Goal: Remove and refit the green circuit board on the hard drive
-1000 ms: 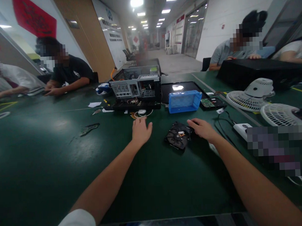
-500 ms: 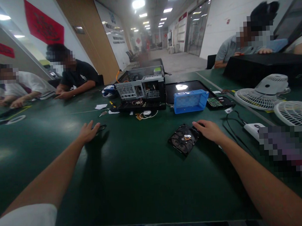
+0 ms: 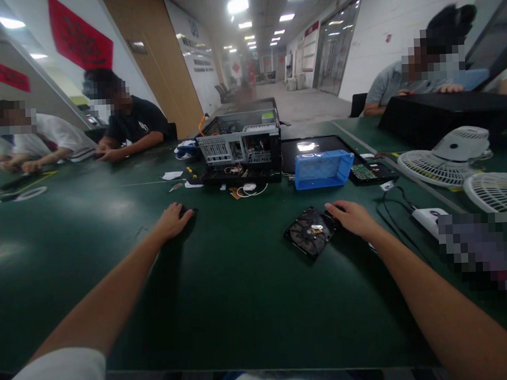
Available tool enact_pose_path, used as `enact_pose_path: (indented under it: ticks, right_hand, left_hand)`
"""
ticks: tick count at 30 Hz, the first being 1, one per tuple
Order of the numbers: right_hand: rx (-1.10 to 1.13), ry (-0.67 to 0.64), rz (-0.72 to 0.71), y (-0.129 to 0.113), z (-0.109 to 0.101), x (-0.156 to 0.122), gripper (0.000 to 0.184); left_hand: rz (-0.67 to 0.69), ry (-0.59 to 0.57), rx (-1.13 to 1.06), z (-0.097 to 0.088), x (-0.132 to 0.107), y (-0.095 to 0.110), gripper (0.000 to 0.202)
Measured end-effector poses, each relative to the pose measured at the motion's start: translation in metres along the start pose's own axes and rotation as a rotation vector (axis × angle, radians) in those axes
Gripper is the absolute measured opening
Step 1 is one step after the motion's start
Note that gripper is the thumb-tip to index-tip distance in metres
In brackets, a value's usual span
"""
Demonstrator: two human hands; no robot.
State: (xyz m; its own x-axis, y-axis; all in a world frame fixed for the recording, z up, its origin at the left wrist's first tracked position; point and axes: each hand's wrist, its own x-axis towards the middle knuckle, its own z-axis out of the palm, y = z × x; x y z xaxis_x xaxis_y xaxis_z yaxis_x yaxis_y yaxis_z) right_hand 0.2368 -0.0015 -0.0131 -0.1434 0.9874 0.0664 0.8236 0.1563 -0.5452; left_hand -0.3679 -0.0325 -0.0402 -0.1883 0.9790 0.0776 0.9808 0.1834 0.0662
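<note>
My left hand (image 3: pixel 173 220) lies flat on the green table (image 3: pixel 241 291), left of centre, fingers stretched over a small dark flat piece (image 3: pixel 190 212) that is mostly hidden beneath them. My right hand (image 3: pixel 352 217) rests at the right edge of an opened black hard drive (image 3: pixel 311 232). Its fingers are loosely apart and the fingertips touch the drive's far corner. The drive lies flat with its round platter facing up.
An open computer case (image 3: pixel 239 148) stands behind, with a blue bin (image 3: pixel 320 169) and a circuit board (image 3: pixel 364 171) to its right. Two white fans (image 3: pixel 441 159) (image 3: pixel 495 190), a power strip (image 3: pixel 426 216) and cables (image 3: pixel 388 206) lie right. Other people sit at both sides.
My left hand swung left from the table's middle to the dark flat piece, then slid back right with the piece under its fingers. My right hand stayed on the hard drive.
</note>
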Motion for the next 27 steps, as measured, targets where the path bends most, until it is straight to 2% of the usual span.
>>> enact_pose_path:
  ticks: [5,13,17,19,22,25,27]
  right_hand:
    - [-0.017,0.007,-0.018,0.002,0.001,0.001,0.051]
    - [-0.03,-0.001,-0.015,-0.003,-0.002,-0.001,0.052]
    - [-0.02,-0.005,-0.001,-0.001,-0.002,-0.001,0.05]
    - [-0.018,-0.003,-0.008,0.0,-0.001,-0.001,0.05]
    - [-0.018,0.002,-0.018,0.002,0.001,0.0,0.05]
    - [-0.027,0.002,-0.013,0.002,0.001,0.0,0.05]
    - [-0.031,0.004,-0.007,0.001,0.001,-0.001,0.05]
  left_hand:
    - [0.059,-0.02,-0.017,0.013,-0.01,0.053,0.086]
    - [0.333,-0.018,-0.161,0.016,-0.031,0.178,0.086]
    - [0.41,-0.049,-0.173,0.016,-0.038,0.225,0.086]
    - [0.417,-0.064,-0.156,0.013,-0.041,0.238,0.087]
    - [0.448,-0.087,-0.137,0.002,-0.04,0.241,0.082]
    - [0.473,-0.113,-0.196,-0.017,-0.029,0.229,0.061]
    - [0.453,-0.028,-0.235,-0.029,-0.018,0.215,0.048]
